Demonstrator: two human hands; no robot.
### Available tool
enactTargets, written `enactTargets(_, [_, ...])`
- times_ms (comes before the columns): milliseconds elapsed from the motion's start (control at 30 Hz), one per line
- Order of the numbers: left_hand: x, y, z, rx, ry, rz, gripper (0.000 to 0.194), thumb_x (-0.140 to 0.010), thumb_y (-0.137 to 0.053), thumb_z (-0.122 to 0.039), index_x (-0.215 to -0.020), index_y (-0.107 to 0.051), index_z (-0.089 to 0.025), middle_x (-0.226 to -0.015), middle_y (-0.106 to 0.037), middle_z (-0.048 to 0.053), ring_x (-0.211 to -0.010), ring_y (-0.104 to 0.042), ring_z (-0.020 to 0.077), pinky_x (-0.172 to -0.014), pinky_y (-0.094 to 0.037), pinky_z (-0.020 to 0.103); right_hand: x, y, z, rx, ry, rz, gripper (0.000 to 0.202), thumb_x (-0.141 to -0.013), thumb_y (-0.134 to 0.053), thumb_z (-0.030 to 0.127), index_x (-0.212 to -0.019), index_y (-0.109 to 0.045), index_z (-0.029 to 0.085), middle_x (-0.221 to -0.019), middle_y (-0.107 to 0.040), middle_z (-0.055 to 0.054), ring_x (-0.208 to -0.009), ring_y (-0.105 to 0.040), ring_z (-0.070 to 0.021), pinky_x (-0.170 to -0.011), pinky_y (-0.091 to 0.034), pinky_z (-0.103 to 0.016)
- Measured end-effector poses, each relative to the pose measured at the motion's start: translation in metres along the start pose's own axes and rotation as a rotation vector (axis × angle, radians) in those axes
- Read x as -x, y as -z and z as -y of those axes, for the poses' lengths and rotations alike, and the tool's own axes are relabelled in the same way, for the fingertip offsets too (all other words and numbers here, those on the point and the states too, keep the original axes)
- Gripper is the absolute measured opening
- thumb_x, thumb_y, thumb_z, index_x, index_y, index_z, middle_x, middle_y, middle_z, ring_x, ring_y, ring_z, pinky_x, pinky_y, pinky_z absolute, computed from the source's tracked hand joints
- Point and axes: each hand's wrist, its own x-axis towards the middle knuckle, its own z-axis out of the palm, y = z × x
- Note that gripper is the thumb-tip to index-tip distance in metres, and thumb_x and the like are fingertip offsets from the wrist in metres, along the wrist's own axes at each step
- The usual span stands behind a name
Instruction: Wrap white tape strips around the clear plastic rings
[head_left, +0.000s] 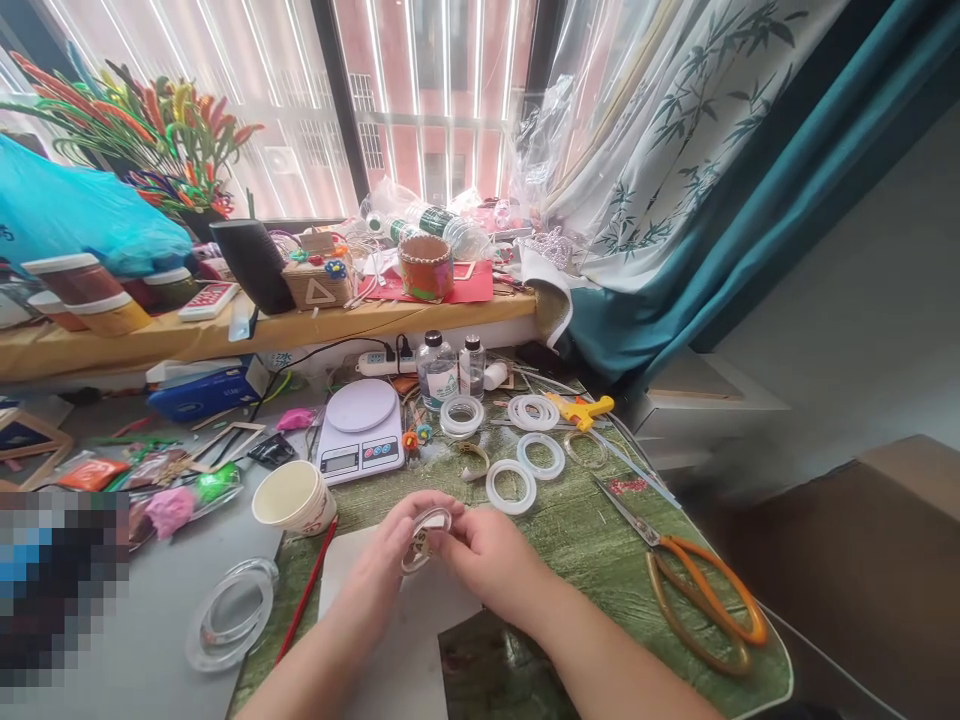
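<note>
A clear, glossy ring like a bangle [427, 538] is held up over a white sheet [397, 640]. My left hand [394, 545] has its fingers wrapped round the ring's left side. From the right, my right hand [480, 545] pinches it with thumb and fingers. Dark lettering on a pale patch shows at the ring; I cannot tell whether it is on the ring or behind it. Just beyond my hands lie a translucent white ring mould [511, 487] and another bluish ring mould [540, 456]. A paper cup [296, 500] and a red stick [307, 590] are left of my left hand.
Orange-handled scissors [667, 560] lie at the right, by a yellow glue gun [581, 410]. A kitchen scale [362, 430] and two bottles [439, 370] stand at the back. Clear rings [232, 615] rest at the left. A cluttered wooden shelf [330, 328] runs below the window.
</note>
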Motion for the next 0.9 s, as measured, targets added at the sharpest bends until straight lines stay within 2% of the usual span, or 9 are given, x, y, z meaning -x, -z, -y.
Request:
enactTargets(67, [0.000,0.000,0.004,-0.049,-0.076,-0.028,0.050,-0.092,-0.055,-0.066,-0.106,-0.075,-0.022,-0.112,-0.072,0.012,-0.109,-0.062,0.0308,-0.091,-0.050,0.037,0.000,-0.001,0.001,0.089,0.020,-0.046,0.039,-0.093,-0.063,0.047,-0.067,-0.063,0.018,-0.057,-0.047,0.003,-0.056,-0.038,-0.0130,-0.054,-0.026,-0.027])
enactTargets(167, [0.000,-0.004,0.009,-0.074,-0.158,-0.135,0.050,-0.092,-0.055,-0.067,-0.097,-0.076,-0.021,-0.103,-0.073,0.010,-0.107,-0.064,0.0302,-0.096,-0.049,0.037,0.001,-0.005,0.001,0.135,0.071,-0.039,0.037,-0.095,-0.061,0.045,-0.069,-0.065,0.019,-0.060,-0.054,0.002,-0.057,-0.044,-0.0140,-0.054,-0.027,-0.026])
enactTargets(300, [-0.002,-0.012,0.009,-0.036,-0.048,-0.215,0.042,-0.091,-0.062,-0.060,-0.097,-0.076,-0.021,-0.103,-0.075,0.010,-0.106,-0.066,0.0307,-0.088,-0.054,0.036,0.001,-0.005,0.000,0.283,0.130,-0.153,0.033,-0.096,-0.058,0.037,-0.068,-0.060,0.019,-0.062,-0.058,0.000,-0.059,-0.046,-0.0143,-0.055,-0.026,-0.026])
enactTargets(400, [-0.002,-0.015,0.006,0.023,-0.029,-0.233,0.038,-0.091,-0.064,-0.057,-0.099,-0.077,-0.021,-0.106,-0.075,0.010,-0.108,-0.067,0.0299,-0.087,-0.057,0.035,0.001,-0.003,-0.001,0.366,0.156,-0.244,0.033,-0.097,-0.056,0.036,-0.068,-0.055,0.020,-0.064,-0.058,0.000,-0.059,-0.046,-0.0139,-0.055,-0.025,-0.027])
enactTargets(600, [-0.002,-0.014,0.002,0.001,-0.090,-0.267,0.033,-0.085,-0.074,-0.051,-0.097,-0.078,-0.020,-0.104,-0.074,0.011,-0.102,-0.067,0.0277,-0.086,-0.058,0.033,0.002,-0.006,-0.003,0.393,0.148,-0.275,0.034,-0.099,-0.052,0.037,-0.069,-0.052,0.021,-0.061,-0.055,0.001,-0.056,-0.044,-0.0132,-0.053,-0.023,-0.027])
enactTargets(733, [-0.001,-0.012,0.002,0.077,-0.028,-0.271,0.034,-0.086,-0.070,-0.052,-0.095,-0.078,-0.019,-0.104,-0.073,0.011,-0.097,-0.067,0.0288,-0.077,-0.062,0.038,0.001,0.001,-0.004,0.467,0.299,-0.307,0.038,-0.102,-0.048,0.036,-0.068,-0.050,0.021,-0.062,-0.055,0.001,-0.058,-0.046,-0.0136,-0.056,-0.026,-0.028])
enactTargets(900, [0.000,-0.011,0.001,0.073,0.007,-0.224,0.039,-0.088,-0.066,-0.054,-0.092,-0.079,-0.018,-0.099,-0.075,0.013,-0.092,-0.069,0.0284,-0.072,-0.062,0.037,0.001,0.006,-0.007,0.609,0.485,-0.213,0.044,-0.106,-0.042,0.037,-0.067,-0.053,0.021,-0.065,-0.059,-0.001,-0.058,-0.048,-0.0139,-0.058,-0.025,-0.030])
